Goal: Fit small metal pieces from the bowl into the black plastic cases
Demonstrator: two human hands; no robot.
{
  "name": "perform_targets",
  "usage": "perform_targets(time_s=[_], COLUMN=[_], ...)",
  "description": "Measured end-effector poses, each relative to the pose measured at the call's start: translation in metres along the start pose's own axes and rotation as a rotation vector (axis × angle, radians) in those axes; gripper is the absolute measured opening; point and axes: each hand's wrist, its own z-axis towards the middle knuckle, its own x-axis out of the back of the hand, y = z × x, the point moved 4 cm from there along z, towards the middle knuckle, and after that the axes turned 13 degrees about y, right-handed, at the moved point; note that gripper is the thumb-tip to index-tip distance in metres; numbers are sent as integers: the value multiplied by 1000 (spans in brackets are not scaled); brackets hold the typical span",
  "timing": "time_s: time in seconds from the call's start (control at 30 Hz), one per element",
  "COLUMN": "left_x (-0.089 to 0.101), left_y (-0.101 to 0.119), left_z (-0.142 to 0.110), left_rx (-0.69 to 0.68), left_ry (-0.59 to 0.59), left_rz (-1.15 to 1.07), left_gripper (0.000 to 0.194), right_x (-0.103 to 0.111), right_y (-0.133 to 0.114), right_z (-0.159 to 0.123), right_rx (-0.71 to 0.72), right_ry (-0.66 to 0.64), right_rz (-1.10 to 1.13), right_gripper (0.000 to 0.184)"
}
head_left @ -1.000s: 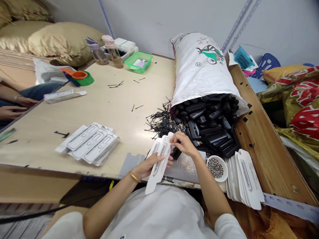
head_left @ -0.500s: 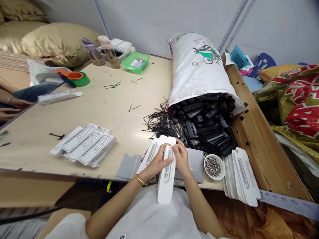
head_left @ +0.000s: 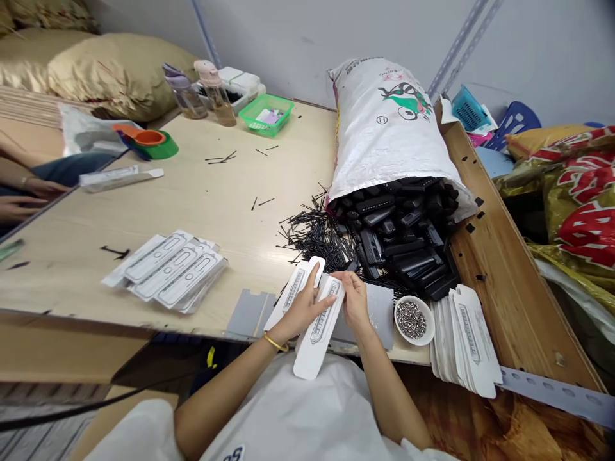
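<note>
A white flat carton (head_left: 319, 330) with a line drawing of a long device slants between my hands, its lower end above my lap. My right hand (head_left: 355, 301) pinches its top right corner. My left hand (head_left: 307, 310), with a gold bangle at the wrist, has its thumb across the carton's face and its index finger stretched upward; its other fingers are partly hidden. Beneath and beside that hand lies a second printed carton (head_left: 294, 288) on the table edge. Grey sheets (head_left: 382, 314) lie behind my right hand, close to a white bowl of small metal parts (head_left: 412, 320).
A white sack (head_left: 379, 141) spills black plastic parts (head_left: 408, 250) and thin black pins (head_left: 312, 234) onto the table. Stacked white cartons (head_left: 464, 339) stand at right. Bagged printed packs (head_left: 168, 269) lie left. Another person's hands (head_left: 29, 198) are at the far left edge.
The held carton has tilted, its lower end swinging left and its top right. My left index finger has straightened upward; my right hand has moved to the carton's top corner.
</note>
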Motion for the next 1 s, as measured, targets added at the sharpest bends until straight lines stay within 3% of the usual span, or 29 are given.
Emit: perform_targets(time_s=[0.1,0.17,0.23,0.3,0.37,0.43,0.53,0.6,0.67,0.8,0.83,0.9,1.0], left_x=[8,15,19,18,20,29,45,47,41,22,17,11,14], left_y=[1,4,14,27,34,34,31,31,28,15,14,14,16], left_z=[9,13,12,6,3,7,14,16,16,9,8,5,4], left_rx=[44,-5,-223,-513,-640,-532,-340,-341,-338,-276,-290,-353,-429], left_ry=[50,85,59,3,44,208,422,416,357,229,208,207,272], left_rz=[-63,-89,-43,49,94,93,166,313,500,829,866,863,782], left_gripper=[97,87,79,69,51,43,62,75,77,75,73,70,70], right_x=[0,1,5,5,1,-2,7,18,28,52,55,50,31], right_y=[1,1,-1,-4,-7,-6,2,-1,-19,-72,-79,-86,-87], right_z=[-4,2,10,16,15,7,-4,-2,6,18,17,14,15], right_rx=[44,61,112,192,347,581,896,983,980,737,673,603,602], right_ry=[-42,39,188,219,59,-195,-507,-589,-483,199,312,345,120], right_rz=[-34,-15,26,-46,-308,-683,-1176,-1309,-1225,-648,-528,-448,-618], right_gripper=[35,35,35,32,27,25,29,30,24,30,32,35,33])
